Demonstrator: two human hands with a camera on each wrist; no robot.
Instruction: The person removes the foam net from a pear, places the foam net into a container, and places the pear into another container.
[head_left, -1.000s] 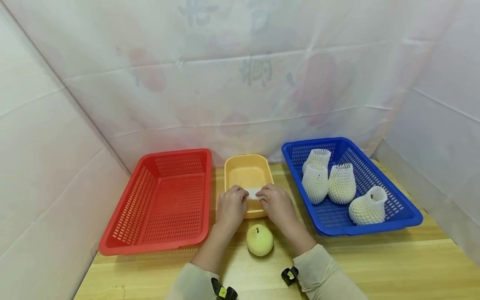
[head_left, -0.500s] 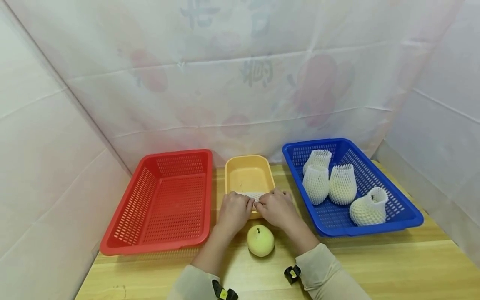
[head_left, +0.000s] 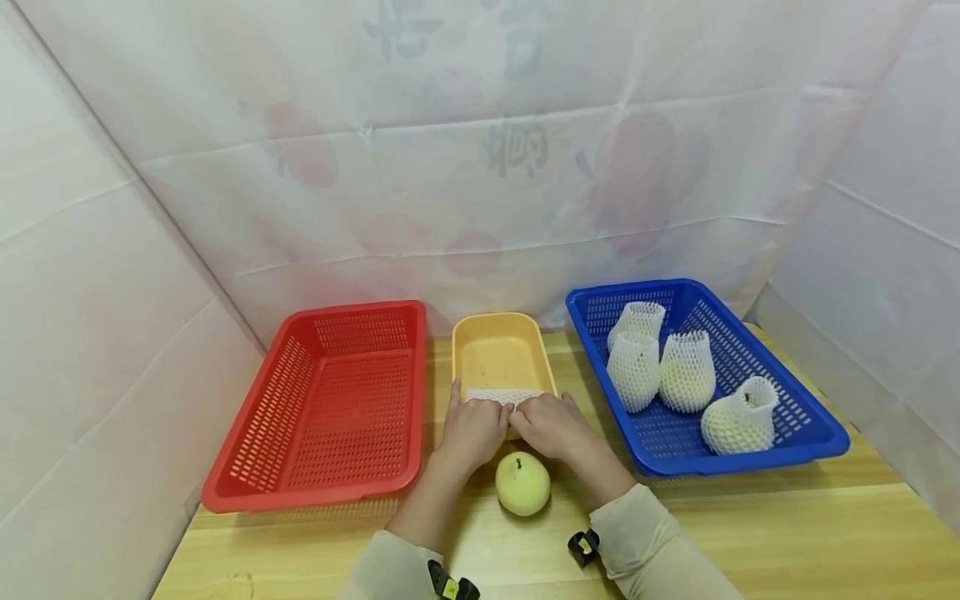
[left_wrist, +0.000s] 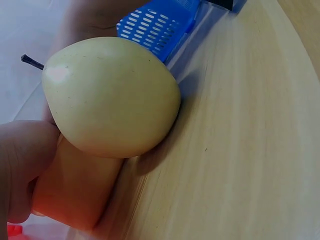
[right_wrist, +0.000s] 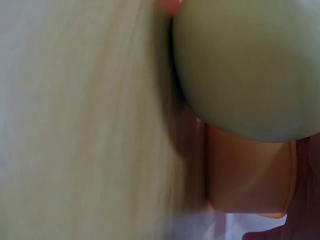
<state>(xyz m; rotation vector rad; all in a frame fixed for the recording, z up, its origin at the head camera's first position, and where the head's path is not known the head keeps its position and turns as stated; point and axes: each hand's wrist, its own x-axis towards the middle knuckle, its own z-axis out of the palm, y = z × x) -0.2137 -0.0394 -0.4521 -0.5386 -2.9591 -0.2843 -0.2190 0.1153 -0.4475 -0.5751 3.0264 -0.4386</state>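
Over the near end of the yellow tray [head_left: 498,350], both hands grip a white foam fruit net [head_left: 504,395], which shows as a flat strip beyond the knuckles. My left hand [head_left: 474,431] has curled fingers, the index finger sticking out forward. Beside it, my right hand [head_left: 551,423] is curled too, and the two thumbs meet in the middle. Their fingertips are hidden beneath the hands. A bare yellow-green pear [head_left: 522,483] stands on the table between the forearms, stem up. The pear [left_wrist: 112,97] fills much of the left wrist view.
To the left stands a red perforated basket [head_left: 352,417] with nothing in it. On the right, a blue basket [head_left: 660,454] holds several pears in white foam nets [head_left: 686,371]. A pale printed cloth [head_left: 480,167] hangs behind the wooden table [head_left: 750,533].
Both hands have drawn slightly nearer to the body and closed in until the thumbs meet. The net, earlier seen between the fingers, now shows as a wider strip beyond them.
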